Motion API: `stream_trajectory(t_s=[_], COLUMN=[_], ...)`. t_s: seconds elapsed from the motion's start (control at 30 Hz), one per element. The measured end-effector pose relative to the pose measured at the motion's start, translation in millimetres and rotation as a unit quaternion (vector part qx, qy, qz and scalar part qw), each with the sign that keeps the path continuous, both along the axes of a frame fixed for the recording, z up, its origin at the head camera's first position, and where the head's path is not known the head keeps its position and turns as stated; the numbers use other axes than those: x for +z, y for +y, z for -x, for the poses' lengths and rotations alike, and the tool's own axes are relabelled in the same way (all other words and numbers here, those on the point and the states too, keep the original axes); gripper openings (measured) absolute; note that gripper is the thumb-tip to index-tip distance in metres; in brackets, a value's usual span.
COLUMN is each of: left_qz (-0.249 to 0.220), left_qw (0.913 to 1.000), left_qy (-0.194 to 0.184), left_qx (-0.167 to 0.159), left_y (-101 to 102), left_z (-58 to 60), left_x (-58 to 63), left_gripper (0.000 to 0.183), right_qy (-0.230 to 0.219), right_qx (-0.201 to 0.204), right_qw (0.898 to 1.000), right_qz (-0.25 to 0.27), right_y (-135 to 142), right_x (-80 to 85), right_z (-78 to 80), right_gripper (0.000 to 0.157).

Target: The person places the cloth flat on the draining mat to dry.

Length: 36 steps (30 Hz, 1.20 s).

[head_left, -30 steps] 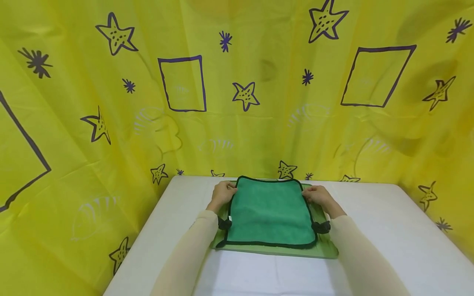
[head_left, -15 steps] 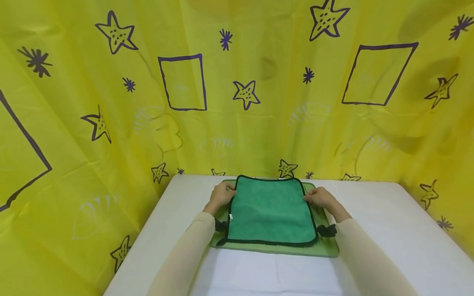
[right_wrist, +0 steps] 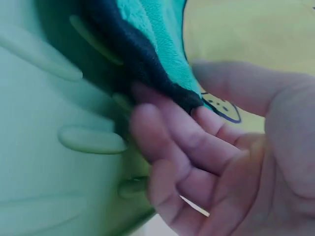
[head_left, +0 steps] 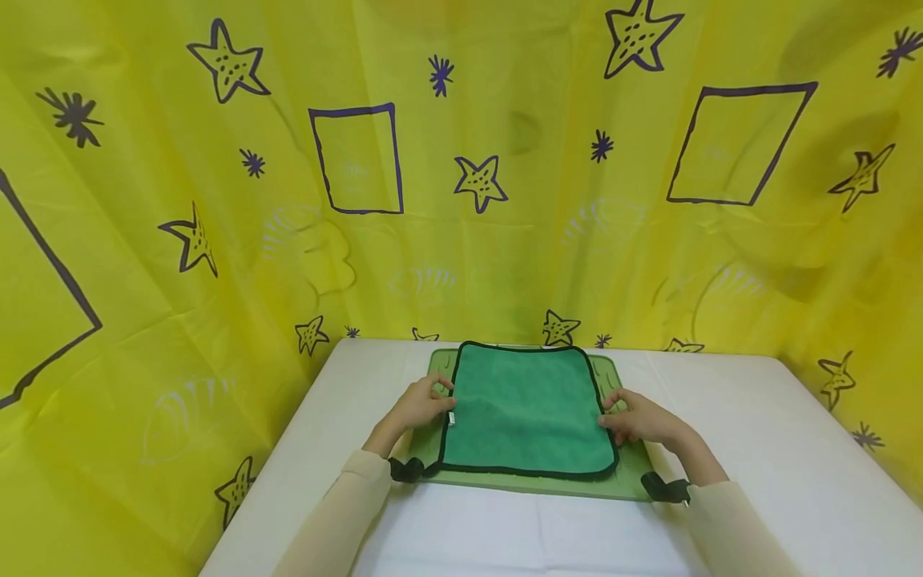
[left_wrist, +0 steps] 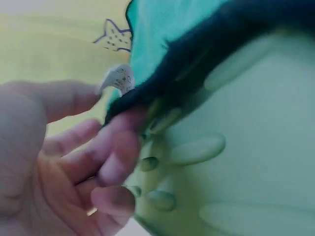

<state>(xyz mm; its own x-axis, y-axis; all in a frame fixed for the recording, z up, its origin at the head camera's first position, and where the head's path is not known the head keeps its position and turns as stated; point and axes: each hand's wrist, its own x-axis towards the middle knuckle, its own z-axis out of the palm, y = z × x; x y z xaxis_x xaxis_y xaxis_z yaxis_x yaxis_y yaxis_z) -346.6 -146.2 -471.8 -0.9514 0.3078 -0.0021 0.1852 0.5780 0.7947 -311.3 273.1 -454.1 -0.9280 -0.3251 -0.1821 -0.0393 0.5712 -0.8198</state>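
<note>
A green cloth (head_left: 530, 413) with a black trimmed border lies spread over a light green board (head_left: 634, 473) that has raised oval ridges. At its left edge is my left hand (head_left: 421, 402), beside a small white tag (left_wrist: 119, 78). In the left wrist view, the thumb is above the black border and the fingertips reach beneath it. My right hand (head_left: 638, 418) holds the opposite edge, its thumb on the upper face and its fingers (right_wrist: 172, 118) tucked under the border. Between the hands the cloth looks mostly flat, with faint wrinkles.
Both rest on a white-covered table (head_left: 750, 425). Behind and beside it hangs a yellow curtain (head_left: 505, 264) printed with stars and squares. Dark straps (head_left: 667, 487) are on both wrists.
Both hands have slid down the cloth's sides toward the near edge, with the forearms spreading outward. The cloth and the board stay almost in place.
</note>
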Motion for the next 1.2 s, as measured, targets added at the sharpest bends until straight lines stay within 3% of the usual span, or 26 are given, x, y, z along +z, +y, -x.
stream_trajectory(t_s=[0.2,0.33,0.4,0.5,0.67,0.83,1.0,1.2], left_qz=[0.027,0.023,0.016,0.014,0.019,0.012,0.000,-0.015], left_qw=[0.9968,0.9941,0.9927,0.9889,0.9811,0.9827,0.9865,0.9894], left_qy=[-0.028,-0.037,-0.039,-0.020,0.010,-0.006,0.001,0.013], left_qx=[-0.070,-0.100,-0.113,-0.147,-0.192,-0.185,-0.164,-0.144], left_y=[-3,-4,-6,-10,-14,-12,-16,-23], left_z=[-15.5,-18.9,-18.9,-19.0,-22.1,-23.0,-19.3,-19.7], left_x=[8.5,10.5,9.3,6.4,4.8,4.5,4.7,13.2], left_gripper=[0.031,0.015,0.022,0.036,0.036,0.024,0.018,0.014], right_qy=[-0.001,0.009,0.015,0.019,0.019,0.034,0.041,0.056], right_qx=[0.063,0.117,0.126,0.130,0.158,0.188,0.185,0.184], right_qw=[0.998,0.993,0.992,0.991,0.986,0.980,0.981,0.980], right_qz=[0.029,0.029,0.028,0.034,0.041,0.053,0.042,0.055], right_y=[3,6,7,8,13,17,20,27], right_x=[-0.7,0.3,0.2,-0.4,-3.8,-5.2,-3.2,2.0], right_z=[-10.8,-14.6,-15.7,-16.6,-15.7,-13.4,-13.8,-15.5], right_gripper=[0.033,0.018,0.019,0.024,0.027,0.022,0.017,0.016])
